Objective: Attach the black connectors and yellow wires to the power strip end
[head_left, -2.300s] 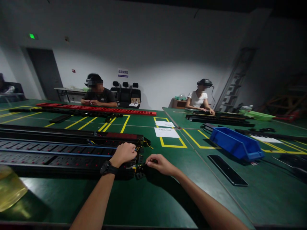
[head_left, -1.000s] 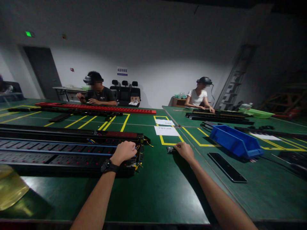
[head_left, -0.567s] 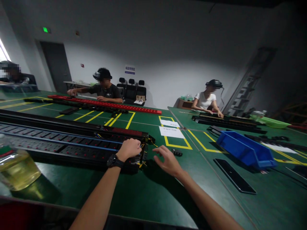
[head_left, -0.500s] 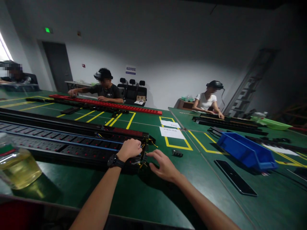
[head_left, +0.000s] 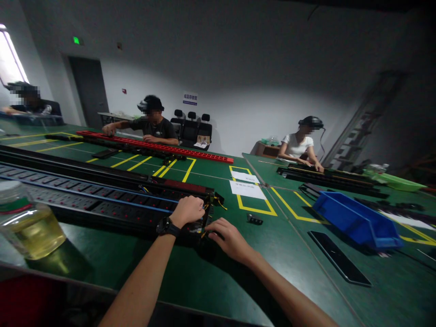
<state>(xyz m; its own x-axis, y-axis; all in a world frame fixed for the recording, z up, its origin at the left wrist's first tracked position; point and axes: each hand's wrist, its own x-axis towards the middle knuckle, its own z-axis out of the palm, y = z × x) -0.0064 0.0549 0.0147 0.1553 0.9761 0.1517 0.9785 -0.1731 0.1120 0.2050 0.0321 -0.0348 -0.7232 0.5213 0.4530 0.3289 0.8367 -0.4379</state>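
left hand [head_left: 189, 210]: curled in a fist on the end of the long black power strip [head_left: 102, 202]
right hand [head_left: 229, 238]: fingers bent, touching that same end
small black part [head_left: 254, 220]: just right of the strip

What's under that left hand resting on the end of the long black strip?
The left hand lies closed on the end of the black power strip, where yellow wires stick out. The part beneath the palm is covered. The right hand touches the same end.
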